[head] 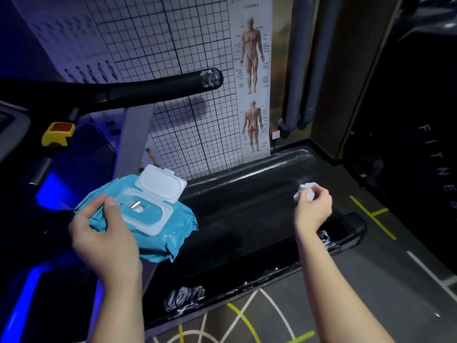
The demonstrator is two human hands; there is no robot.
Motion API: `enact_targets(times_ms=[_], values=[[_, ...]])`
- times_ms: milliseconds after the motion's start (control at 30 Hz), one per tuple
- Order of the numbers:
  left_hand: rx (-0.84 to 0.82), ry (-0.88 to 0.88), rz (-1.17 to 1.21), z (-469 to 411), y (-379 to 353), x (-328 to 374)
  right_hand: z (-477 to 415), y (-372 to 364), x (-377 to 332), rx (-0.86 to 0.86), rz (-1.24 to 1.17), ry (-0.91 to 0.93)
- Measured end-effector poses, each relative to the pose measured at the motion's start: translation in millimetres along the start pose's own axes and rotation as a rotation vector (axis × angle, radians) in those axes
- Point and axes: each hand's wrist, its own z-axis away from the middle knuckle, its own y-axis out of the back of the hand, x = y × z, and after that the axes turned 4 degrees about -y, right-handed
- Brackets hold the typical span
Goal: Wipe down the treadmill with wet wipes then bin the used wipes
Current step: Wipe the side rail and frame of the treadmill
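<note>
Two hands work above the treadmill (247,206). Left hand (103,233) grips a blue wipe pack (158,233), lid (160,185) flipped open, over the deck's near side. Right hand (314,209) pinches a crumpled wipe (305,190) over its far rail. Beyond the deck, chart (253,78) lettering is unreadable.

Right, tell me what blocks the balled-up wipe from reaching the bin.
No bin shows in this view, so the path cannot be judged. The right hand pinches the crumpled wipe in open air above the treadmill side rail; nothing touches it.
</note>
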Motion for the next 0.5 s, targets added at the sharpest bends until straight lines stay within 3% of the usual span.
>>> enact_targets(times_ms=[133,300,367,500], values=[[0.060,0.009,0.036,-9.0,6.1,1.6,59.0,5.5,-18.6,-0.116,-0.049,0.076],[0.089,0.000,0.033,-14.1,16.7,3.5,126.3,-21.4,-26.8,-0.447,-0.002,0.449],[0.070,-0.026,-0.017,-14.4,26.3,3.4,122.2,-29.7,-27.5,-0.414,-0.041,0.431],[0.145,-0.026,-0.035,-12.3,48.8,7.0,102.3,-27.6,-44.5,-0.137,-0.083,0.260]])
